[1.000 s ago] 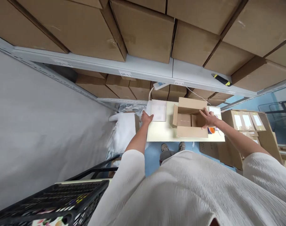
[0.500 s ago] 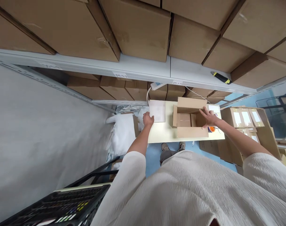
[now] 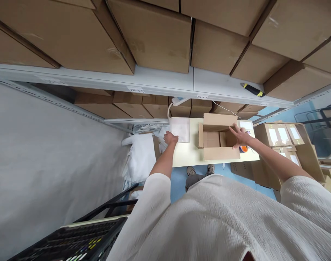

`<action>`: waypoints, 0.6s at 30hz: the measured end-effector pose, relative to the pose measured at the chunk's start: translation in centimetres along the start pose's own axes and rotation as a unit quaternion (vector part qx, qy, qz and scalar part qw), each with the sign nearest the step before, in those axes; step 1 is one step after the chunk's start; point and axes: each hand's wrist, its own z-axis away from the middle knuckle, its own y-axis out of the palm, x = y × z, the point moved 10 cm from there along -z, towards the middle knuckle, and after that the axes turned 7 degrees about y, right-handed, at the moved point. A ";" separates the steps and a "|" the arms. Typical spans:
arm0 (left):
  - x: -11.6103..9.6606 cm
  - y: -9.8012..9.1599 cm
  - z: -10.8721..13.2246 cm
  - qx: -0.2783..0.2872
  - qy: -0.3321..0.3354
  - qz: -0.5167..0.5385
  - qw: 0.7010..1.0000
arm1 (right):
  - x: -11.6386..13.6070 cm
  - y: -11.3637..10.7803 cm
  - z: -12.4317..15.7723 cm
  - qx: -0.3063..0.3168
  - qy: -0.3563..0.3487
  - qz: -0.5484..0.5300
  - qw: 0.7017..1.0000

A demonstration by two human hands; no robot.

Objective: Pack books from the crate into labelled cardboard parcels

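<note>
An open cardboard box (image 3: 221, 153) stands on the cream tabletop (image 3: 194, 154), its long flaps folded outward and no contents visible inside. My right hand (image 3: 241, 137) lies across the box's right end, fingers spread and touching the cardboard. To the left of the box lies a flat, pale square packet (image 3: 181, 128). At that packet's lower left edge is my left hand (image 3: 171, 138), its fingers curled and its thumb over the corner; the fingertips are partly hidden. An orange-centred tape roll (image 3: 244, 149) sits beside my right wrist, partly covered.
A shelf (image 3: 165, 78) full of cartons overhangs the table's back, with a black-and-yellow utility knife (image 3: 252, 90) on it. White wrapping material (image 3: 141, 156) is piled left. A large carton of labelled boxes (image 3: 283, 136) stands right. A black crate (image 3: 97, 235) is at lower left.
The view has shifted slightly. Both hands keep nearly the same places, the left at the packet's edge and the right at the box's end.
</note>
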 end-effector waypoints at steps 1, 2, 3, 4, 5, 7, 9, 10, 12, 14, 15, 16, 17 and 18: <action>-0.2 -0.1 0.1 0.000 0.003 0.005 1.000 | 0.0 0.0 0.0 0.000 0.000 -0.001 1.000; -0.4 -0.3 0.3 -0.002 0.010 0.008 1.000 | 0.0 0.0 0.0 0.001 0.000 -0.001 1.000; -0.7 -0.5 0.5 -0.006 0.017 0.009 1.000 | 0.0 0.1 -0.1 0.000 0.000 -0.002 1.000; -1.0 -0.7 0.8 -0.010 0.024 0.007 1.000 | 0.0 0.1 -0.1 0.000 0.001 -0.002 1.000; -1.2 -0.9 1.2 -0.012 0.029 0.004 0.999 | 0.0 0.1 -0.1 -0.001 0.001 -0.002 1.000; -1.8 -1.1 1.8 -0.009 0.036 -0.009 0.999 | -0.1 0.1 -0.2 -0.002 0.004 -0.002 1.000; -2.1 -1.1 2.2 0.001 0.040 -0.023 0.999 | -0.1 0.2 -0.2 -0.001 0.005 -0.002 1.000; -2.2 -1.0 2.3 0.009 0.040 -0.030 0.999 | -0.1 0.2 -0.2 -0.001 0.004 -0.002 1.000; -2.0 -0.9 2.5 0.028 0.030 -0.041 0.998 | 0.0 0.2 -0.3 -0.006 -0.001 0.000 1.000; -1.6 -0.8 2.6 0.039 0.014 -0.040 0.998 | 0.0 0.2 -0.4 -0.011 -0.005 0.002 1.000; -1.5 -0.9 2.8 0.037 0.007 -0.033 0.999 | 0.0 0.2 -0.5 -0.012 -0.007 0.003 1.000; -1.6 -1.1 3.0 0.031 0.003 -0.023 0.999 | 0.0 0.2 -0.6 -0.012 -0.008 0.004 1.000; -1.7 -1.4 3.2 0.023 0.004 -0.012 1.000 | 0.0 0.2 -0.7 -0.012 -0.009 0.005 1.000; -2.1 -1.7 3.5 0.015 0.009 -0.002 1.000 | 0.0 0.3 -0.9 -0.012 -0.010 0.005 1.000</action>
